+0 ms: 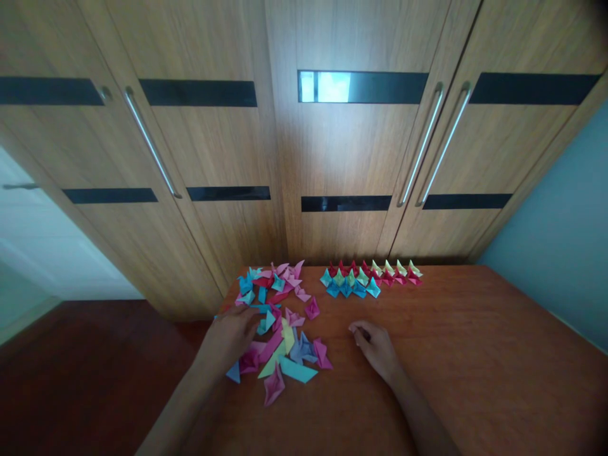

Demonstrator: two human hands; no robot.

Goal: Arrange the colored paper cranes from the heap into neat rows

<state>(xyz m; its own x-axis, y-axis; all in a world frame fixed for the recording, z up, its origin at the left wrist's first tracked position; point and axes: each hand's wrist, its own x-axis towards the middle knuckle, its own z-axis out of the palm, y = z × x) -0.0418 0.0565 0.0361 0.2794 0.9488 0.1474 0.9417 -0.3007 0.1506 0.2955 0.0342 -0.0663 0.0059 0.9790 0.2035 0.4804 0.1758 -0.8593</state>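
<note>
My left hand (pixel 229 334) reaches over the left side of a loose heap of folded paper pieces, its fingers slightly apart beside a blue folded strip (pixel 264 308) and a turquoise piece (pixel 266 322). Nothing shows in its grasp, though the palm is hidden. Around it lie pink origami pieces (pixel 274 385), a flat turquoise strip (pixel 298 370), a yellow piece (pixel 287 335) and a periwinkle piece (pixel 303 348). To the right of the heap, my right hand (pixel 377 349) rests on the table with its fingers curled in, and I see nothing in them.
Along the back edge stand rows of pointed folded paper pieces, blue ones (pixel 346 289) at the left and red ones (pixel 401 277) at the right. The brown wooden table (pixel 465 354) meets a wardrobe (pixel 342 234) with long metal handles. A pale wall (pixel 560 240) closes the right side.
</note>
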